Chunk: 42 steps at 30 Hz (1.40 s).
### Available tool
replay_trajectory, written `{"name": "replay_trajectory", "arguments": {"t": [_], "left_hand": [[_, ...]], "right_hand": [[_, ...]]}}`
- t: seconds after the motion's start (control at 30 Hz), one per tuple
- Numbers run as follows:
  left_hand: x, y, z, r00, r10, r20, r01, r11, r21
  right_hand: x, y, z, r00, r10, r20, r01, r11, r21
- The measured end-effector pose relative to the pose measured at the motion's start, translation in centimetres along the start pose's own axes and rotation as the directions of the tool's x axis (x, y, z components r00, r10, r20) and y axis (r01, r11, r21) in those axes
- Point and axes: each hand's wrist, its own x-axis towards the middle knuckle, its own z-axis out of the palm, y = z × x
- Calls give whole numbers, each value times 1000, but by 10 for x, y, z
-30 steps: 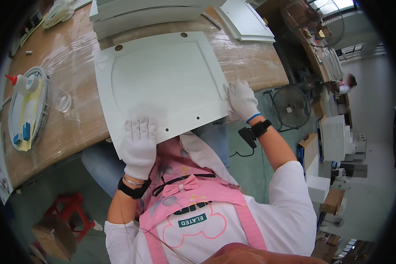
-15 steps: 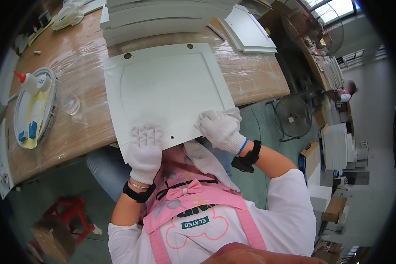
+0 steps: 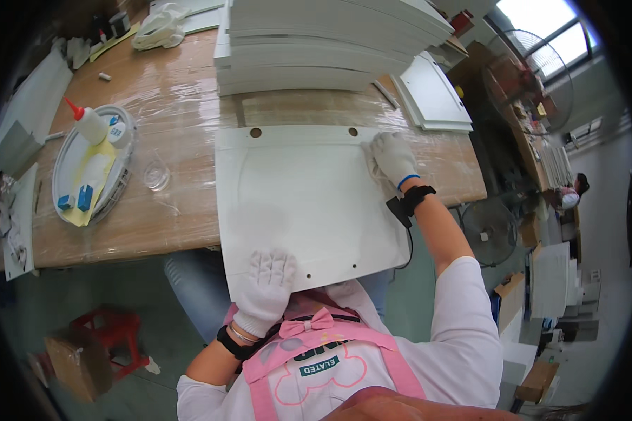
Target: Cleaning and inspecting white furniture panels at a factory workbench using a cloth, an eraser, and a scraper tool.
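A white panel (image 3: 305, 203) with two round holes along its far edge and two small holes by its near edge lies on the table in front of me, its near end over the table's edge. My left hand (image 3: 265, 289), in a white glove, rests flat on the near left corner with fingers stretched out. At the far right corner, my gloved right hand (image 3: 396, 157) is closed on a whitish cloth (image 3: 374, 167) pressed to the panel's right edge. Part of the cloth is hidden under that hand.
Behind the panel rises a tall stack of white boards (image 3: 295, 63), with more panels (image 3: 435, 91) at its right. Left on the wrapped table (image 3: 182, 217) stand an oval tray (image 3: 121, 184) with a red-tipped bottle (image 3: 90, 125) and a clear cup (image 3: 156, 175). A red stool (image 3: 112, 337) stands lower left.
My right hand has moved with the cloth from the panel's near right part to its far right corner. My left hand stays flat on the near left corner. The view has shifted.
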Motion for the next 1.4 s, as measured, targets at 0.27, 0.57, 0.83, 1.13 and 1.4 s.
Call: {"name": "replay_trajectory", "arguments": {"t": [0.27, 0.57, 0.83, 1.13, 1.4], "left_hand": [[3, -4, -3, 999, -2, -47, 0, 999, -51], [-4, -4, -3, 998, -51, -43, 48, 997, -67], [-8, -4, 3, 995, -44, -92, 31, 990, -137], [-7, -3, 9, 989, -34, -140, 9, 984, -181], [-10, 1, 8, 988, -72, -138, 38, 971, -234]], "right_hand": [[71, -157, 32, 758, -646, -86, 624, 758, -189], [-36, -302, 20, 744, -627, 233, 577, 778, 250], [39, -335, 24, 831, -534, 157, 554, 823, -129], [57, -333, 21, 865, -477, 154, 497, 855, -146], [48, -331, 27, 886, -349, 305, 414, 892, -184]]}}
